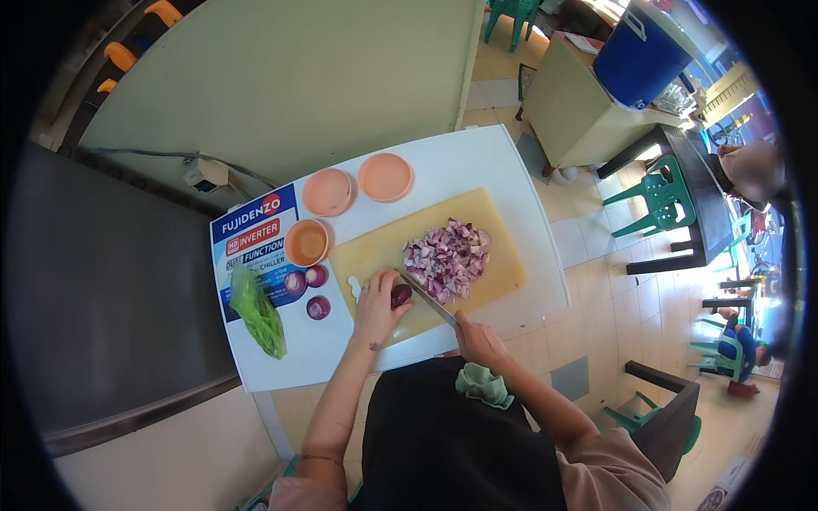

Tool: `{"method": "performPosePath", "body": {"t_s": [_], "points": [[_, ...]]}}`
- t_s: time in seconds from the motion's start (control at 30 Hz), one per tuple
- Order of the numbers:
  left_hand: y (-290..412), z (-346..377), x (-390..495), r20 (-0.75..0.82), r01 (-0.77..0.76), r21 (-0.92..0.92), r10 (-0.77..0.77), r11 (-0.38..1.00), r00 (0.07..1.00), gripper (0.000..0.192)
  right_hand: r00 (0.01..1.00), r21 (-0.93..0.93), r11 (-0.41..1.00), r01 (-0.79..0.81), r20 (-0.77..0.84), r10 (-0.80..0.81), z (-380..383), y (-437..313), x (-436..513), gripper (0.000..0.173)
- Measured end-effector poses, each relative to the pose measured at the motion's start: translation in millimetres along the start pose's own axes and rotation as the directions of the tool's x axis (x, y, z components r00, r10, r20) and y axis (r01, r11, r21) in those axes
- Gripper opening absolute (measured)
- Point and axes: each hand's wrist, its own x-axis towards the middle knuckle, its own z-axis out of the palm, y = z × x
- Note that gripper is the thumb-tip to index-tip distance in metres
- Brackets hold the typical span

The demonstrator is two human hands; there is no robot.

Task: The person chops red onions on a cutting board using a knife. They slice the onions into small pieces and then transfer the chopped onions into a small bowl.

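Observation:
On a yellowish cutting board (377, 246), my left hand (378, 306) steadies a piece of red onion (401, 295) under its fingers. My right hand (480, 342) grips the handle of a kitchen knife (431, 301), whose blade lies just right of that onion piece. Beyond the blade is a heap of chopped red onion (450, 255). Left of the board sit a red onion (317, 308) and two more peeled red onions (295, 283), (316, 276). The onion's underside is hidden by my left fingers.
Two pink bowls (327, 191), (385, 177) and an orange bowl (307, 243) stand behind the board. A green plastic bag (259, 313) lies on the white chest freezer's lid (466, 150). A wall (287, 76) rises behind; green chairs (664, 198) stand at right.

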Motion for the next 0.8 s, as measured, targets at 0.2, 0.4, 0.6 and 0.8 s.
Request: {"method": "performPosePath", "body": {"t_s": [0.2,0.4,0.6,0.8], "points": [[-20.9,-29.3,48.2,0.405,-0.46,0.131,0.376,0.878,0.834,0.063,0.998,-0.118,0.993,-0.027,0.058,0.034,-15.6,-8.8,-0.2,0.018],[-31.5,-22.6,67.6,0.515,-0.53,0.085,0.417,0.844,0.748,0.054,0.994,-0.141,0.99,-0.026,0.105,0.041,-21.1,-11.7,-1.0,0.023],[-35.5,-18.0,69.2,0.526,-0.545,0.061,0.437,0.837,0.73,0.052,0.983,-0.183,0.983,-0.025,0.175,0.058,-19.2,-14.6,3.8,0.031],[-36.1,-18.5,70.1,0.542,-0.548,0.045,0.44,0.835,0.716,0.053,0.972,-0.191,0.98,-0.055,0.216,0.096,-25.7,-19.4,2.0,0.041]]}}
